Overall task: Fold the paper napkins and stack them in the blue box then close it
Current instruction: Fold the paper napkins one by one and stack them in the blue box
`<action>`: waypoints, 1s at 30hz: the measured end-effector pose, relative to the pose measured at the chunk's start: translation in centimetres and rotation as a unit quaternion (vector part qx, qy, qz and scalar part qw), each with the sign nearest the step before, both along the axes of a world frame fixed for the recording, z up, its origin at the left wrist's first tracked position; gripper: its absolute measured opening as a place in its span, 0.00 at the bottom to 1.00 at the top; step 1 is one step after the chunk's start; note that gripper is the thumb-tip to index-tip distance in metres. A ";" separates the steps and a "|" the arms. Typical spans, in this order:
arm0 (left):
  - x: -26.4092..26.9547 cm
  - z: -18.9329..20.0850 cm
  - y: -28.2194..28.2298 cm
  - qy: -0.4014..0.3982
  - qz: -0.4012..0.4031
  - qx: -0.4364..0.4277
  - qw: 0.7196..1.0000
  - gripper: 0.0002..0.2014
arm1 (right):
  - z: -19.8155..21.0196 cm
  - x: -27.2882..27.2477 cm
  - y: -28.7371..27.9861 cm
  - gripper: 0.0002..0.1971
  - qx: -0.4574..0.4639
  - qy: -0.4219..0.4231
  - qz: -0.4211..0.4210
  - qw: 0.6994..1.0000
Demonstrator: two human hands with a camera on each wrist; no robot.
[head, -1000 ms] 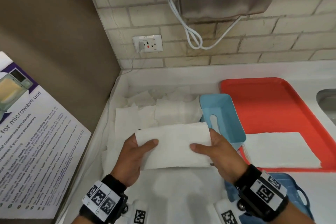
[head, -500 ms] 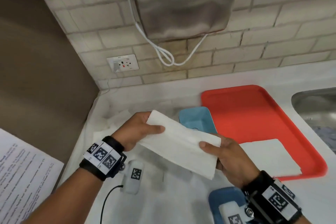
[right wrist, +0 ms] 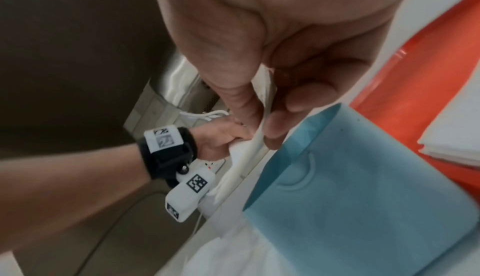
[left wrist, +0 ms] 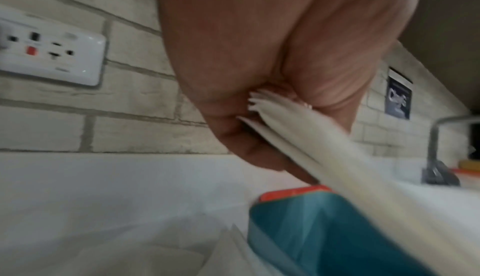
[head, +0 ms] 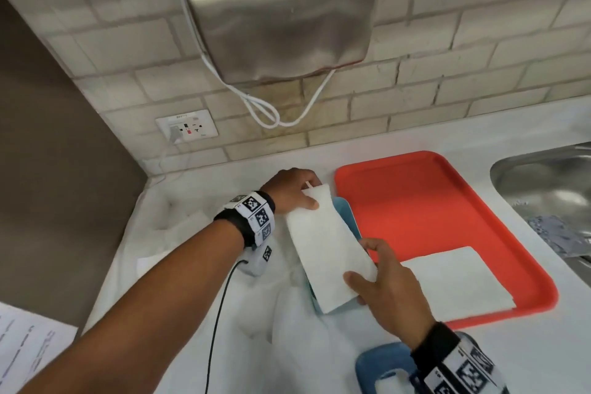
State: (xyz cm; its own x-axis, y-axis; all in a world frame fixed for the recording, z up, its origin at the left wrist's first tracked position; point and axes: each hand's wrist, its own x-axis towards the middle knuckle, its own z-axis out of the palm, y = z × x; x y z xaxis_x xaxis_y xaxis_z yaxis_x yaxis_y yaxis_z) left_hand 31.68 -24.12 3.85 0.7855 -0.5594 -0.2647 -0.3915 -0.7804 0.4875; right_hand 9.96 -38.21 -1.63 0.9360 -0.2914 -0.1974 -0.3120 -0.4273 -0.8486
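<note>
A folded white napkin is held lengthwise over the open blue box, which it mostly hides. My left hand pinches its far end, seen edge-on in the left wrist view as folded layers between thumb and fingers. My right hand pinches the near end just above the box's blue wall. Another folded napkin lies on the red tray. The blue lid lies near the counter's front edge.
Loose unfolded napkins are spread over the white counter's left part. A steel sink is at the right. A hand dryer and a wall socket are on the brick wall.
The napkin has swung from crosswise in front of me to lengthwise over the blue box. My left hand reached forward to the far end, and my right hand stayed near.
</note>
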 end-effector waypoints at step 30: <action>-1.3 -6.9 -4.8 -0.113 -0.192 0.260 0.940 0.07 | -0.7 4.6 2.8 0.18 -0.245 0.049 0.236 0.939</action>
State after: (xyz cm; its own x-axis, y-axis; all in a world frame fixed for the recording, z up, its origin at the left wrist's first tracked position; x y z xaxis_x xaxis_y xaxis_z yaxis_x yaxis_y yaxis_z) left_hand 30.36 -28.87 -3.01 0.6214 -0.6538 -0.4318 -0.7403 -0.6704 -0.0503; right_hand 14.55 -35.44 -2.35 0.9680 0.0733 -0.2401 -0.0562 -0.8689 -0.4918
